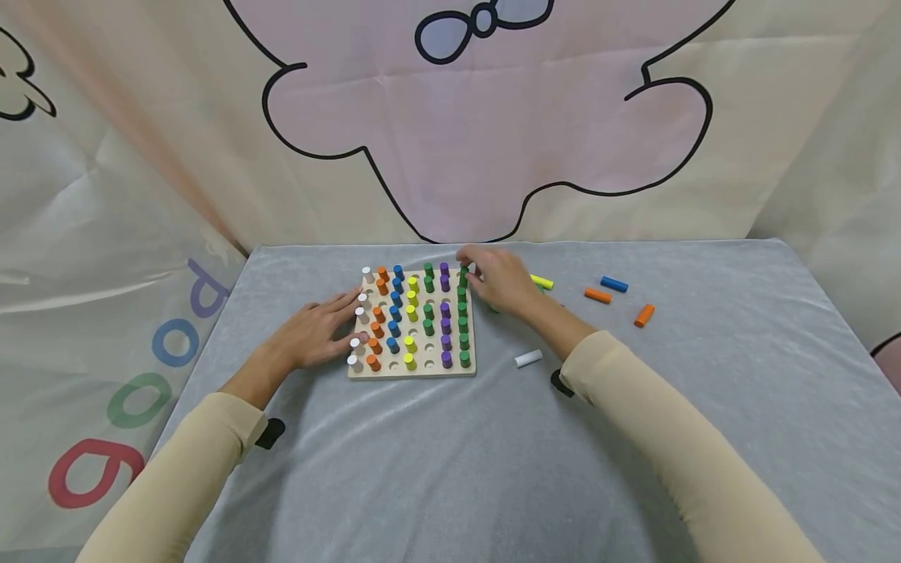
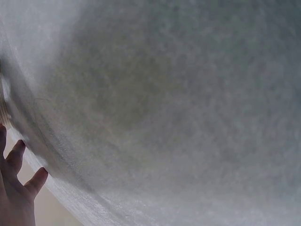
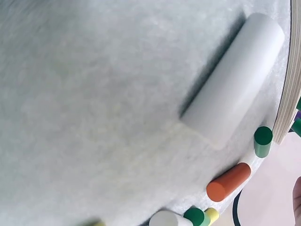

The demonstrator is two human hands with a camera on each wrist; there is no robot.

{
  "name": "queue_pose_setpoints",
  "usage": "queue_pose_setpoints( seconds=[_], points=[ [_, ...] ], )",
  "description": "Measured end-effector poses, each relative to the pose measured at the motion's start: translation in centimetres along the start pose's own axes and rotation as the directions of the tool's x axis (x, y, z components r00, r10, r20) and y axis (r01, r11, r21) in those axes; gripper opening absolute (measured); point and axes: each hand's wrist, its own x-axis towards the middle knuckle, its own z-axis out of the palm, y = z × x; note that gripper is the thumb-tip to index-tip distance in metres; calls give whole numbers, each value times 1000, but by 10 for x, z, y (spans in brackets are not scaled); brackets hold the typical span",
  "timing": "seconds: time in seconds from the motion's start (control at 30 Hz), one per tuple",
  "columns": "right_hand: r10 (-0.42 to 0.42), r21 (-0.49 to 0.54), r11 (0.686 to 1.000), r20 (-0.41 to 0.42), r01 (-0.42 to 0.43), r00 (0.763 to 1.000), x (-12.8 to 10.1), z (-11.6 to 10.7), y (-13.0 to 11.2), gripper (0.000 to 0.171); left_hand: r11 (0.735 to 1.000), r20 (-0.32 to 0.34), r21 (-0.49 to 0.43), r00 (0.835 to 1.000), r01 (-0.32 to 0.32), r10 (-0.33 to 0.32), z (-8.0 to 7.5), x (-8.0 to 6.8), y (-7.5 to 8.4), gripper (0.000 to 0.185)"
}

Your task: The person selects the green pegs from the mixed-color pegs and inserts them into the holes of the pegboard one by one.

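Note:
A square wooden peg board (image 1: pixel 422 371) lies on the grey cloth. It holds upright pegs in columns of white, orange, blue, yellow, green, purple and green, with some holes bare. My left hand (image 1: pixel 320 332) rests flat on the cloth, its straight fingers touching the board's left edge by the white pegs (image 1: pixel 357 338). My right hand (image 1: pixel 486 274) is at the board's far right corner. Its curled fingers pinch the top green peg (image 1: pixel 463 275) of the rightmost column. In the left wrist view only fingertips (image 2: pixel 16 160) and cloth show.
Loose pegs lie right of the board: white (image 1: pixel 528 358), yellow (image 1: pixel 543 281), blue (image 1: pixel 614 284) and two orange (image 1: pixel 597 295) (image 1: pixel 644 315). The right wrist view shows the white peg (image 3: pixel 235 80), a green (image 3: pixel 262 141) and an orange one (image 3: pixel 229 181). A printed backdrop stands behind the table.

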Motion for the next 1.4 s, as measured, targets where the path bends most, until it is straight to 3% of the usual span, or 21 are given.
queue_pose_setpoints(
  seconds=[1.4],
  points=[
    [46,43,998,58,-48,997,1,7,-2,31,1000,21,1,1000,13,-13,-2,1,1,80]
  ],
)
